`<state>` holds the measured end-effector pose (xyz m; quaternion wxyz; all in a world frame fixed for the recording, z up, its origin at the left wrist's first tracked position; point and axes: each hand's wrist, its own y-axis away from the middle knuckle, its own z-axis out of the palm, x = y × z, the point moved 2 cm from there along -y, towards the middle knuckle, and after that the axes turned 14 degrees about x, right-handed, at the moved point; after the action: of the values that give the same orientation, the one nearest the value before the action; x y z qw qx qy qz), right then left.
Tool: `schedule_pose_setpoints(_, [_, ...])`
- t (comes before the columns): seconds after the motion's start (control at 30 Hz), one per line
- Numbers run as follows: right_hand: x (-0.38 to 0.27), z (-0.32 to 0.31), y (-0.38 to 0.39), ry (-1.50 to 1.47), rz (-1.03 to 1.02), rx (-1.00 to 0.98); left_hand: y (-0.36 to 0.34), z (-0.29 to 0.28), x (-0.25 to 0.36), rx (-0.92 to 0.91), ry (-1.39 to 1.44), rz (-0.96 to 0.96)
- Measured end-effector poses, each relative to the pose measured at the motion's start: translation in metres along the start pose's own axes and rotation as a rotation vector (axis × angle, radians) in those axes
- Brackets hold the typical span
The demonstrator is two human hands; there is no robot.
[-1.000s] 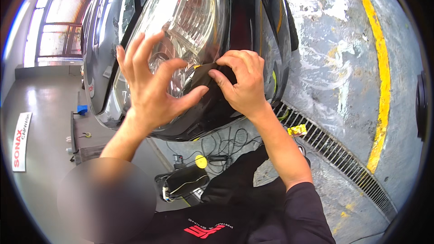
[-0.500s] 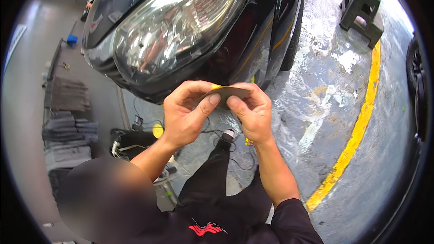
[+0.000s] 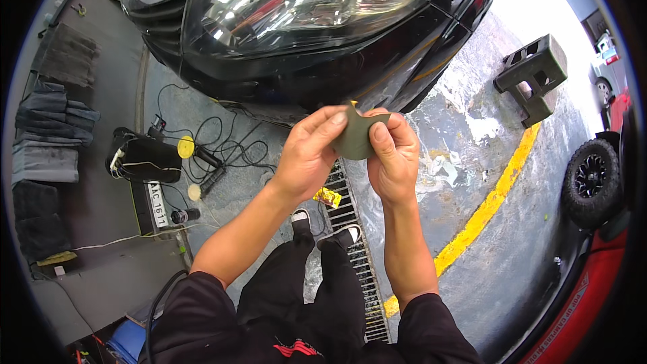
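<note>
Both hands are raised in front of a black car's front corner, just below its clear headlight (image 3: 303, 7). Between them is a thin, dark olive-grey sanding disc (image 3: 356, 140), bent in the middle so its upper edge dips. My left hand (image 3: 304, 152) pinches the disc's left side between thumb and fingers. On the opposite side, my right hand (image 3: 395, 162) grips it with the thumb on the face toward me. A small bit of yellow shows at the top edge, by the left fingertips. The black bumper (image 3: 283, 84) lies beyond the hands, apart from them.
At left, a polisher with a yellow pad (image 3: 185, 147) lies among black cords (image 3: 236, 145) near a black bag (image 3: 143, 155). Folded cloths (image 3: 50, 135) line the far left. A floor grate (image 3: 364, 269) runs by my feet; a dark step stool (image 3: 536, 77) stands right.
My view has shifted, showing more floor and my feet. The disc has been tilted and bent, so more of its dark face shows. Both hands keep hold of it.
</note>
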<state>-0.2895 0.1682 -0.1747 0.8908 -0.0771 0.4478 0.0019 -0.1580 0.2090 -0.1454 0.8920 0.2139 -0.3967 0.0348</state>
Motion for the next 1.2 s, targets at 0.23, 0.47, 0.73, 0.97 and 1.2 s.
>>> schedule_pose_setpoints(0.23, [0.006,0.035,-0.012,0.084,0.025,0.013,-0.020,-0.012,-0.003,-0.140,0.064,0.180])
schedule_pose_setpoints(0.47, [0.000,0.010,-0.033,0.209,-0.046,0.042,-0.015,0.004,-0.012,0.003,0.037,0.303])
schedule_pose_setpoints(0.73, [-0.034,-0.025,-0.075,0.363,0.057,-0.237,-0.017,0.045,-0.060,0.134,0.156,0.490])
schedule_pose_setpoints(0.97, [-0.070,-0.011,-0.101,0.638,-0.255,-0.637,-0.024,0.062,-0.085,0.160,0.221,0.544])
schedule_pose_setpoints(1.2, [-0.068,0.039,-0.152,1.231,-1.217,-1.009,-0.023,-0.027,-0.208,0.371,-0.003,0.478])
